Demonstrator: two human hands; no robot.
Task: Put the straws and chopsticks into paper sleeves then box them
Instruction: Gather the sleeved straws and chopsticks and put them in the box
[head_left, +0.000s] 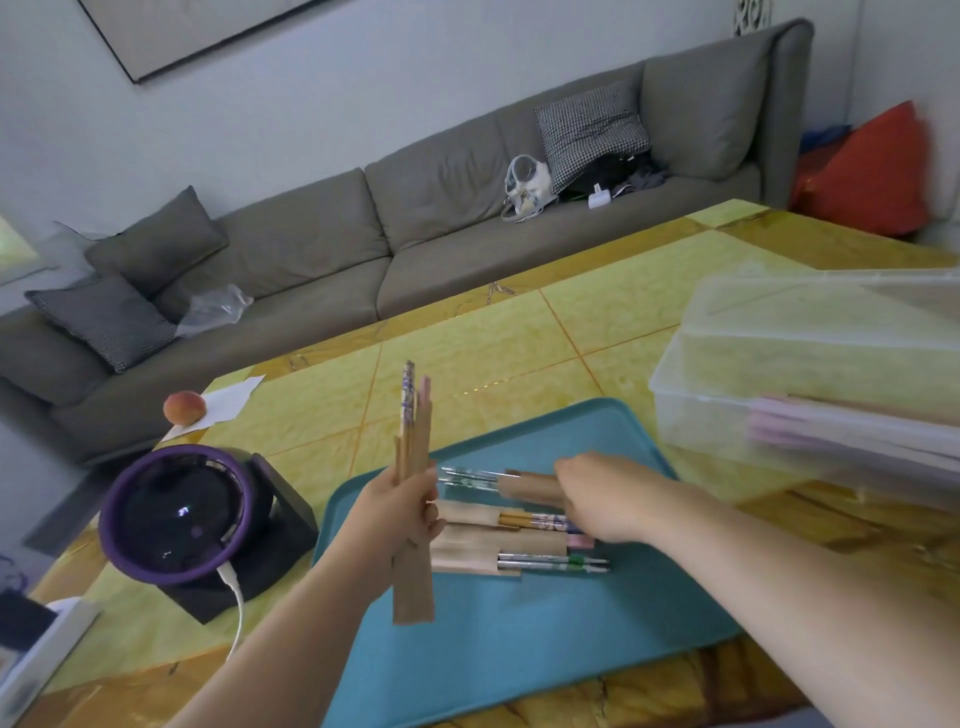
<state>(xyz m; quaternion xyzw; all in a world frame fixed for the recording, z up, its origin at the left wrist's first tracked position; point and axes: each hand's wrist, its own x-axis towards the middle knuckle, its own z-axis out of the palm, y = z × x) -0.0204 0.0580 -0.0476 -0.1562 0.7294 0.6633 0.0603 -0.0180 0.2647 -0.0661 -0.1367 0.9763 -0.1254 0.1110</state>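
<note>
My left hand (397, 512) holds upright a brown paper sleeve (413, 584) with chopsticks and a pink straw sticking out of its top (413, 410). My right hand (605, 496) reaches over the teal tray (519, 644) and grips another sleeved set (527, 486) with metal ends poking out to the left. Several more filled brown sleeves (488, 540) lie in a pile on the tray between my hands. A clear plastic box (810, 374) stands at the right with pink sleeved items (841, 431) inside.
A purple round device (179, 512) on a black base with a white cable sits left of the tray. A peach (183, 408) rests on white paper at the table's far left edge. A grey sofa (363, 228) stands behind the yellow table.
</note>
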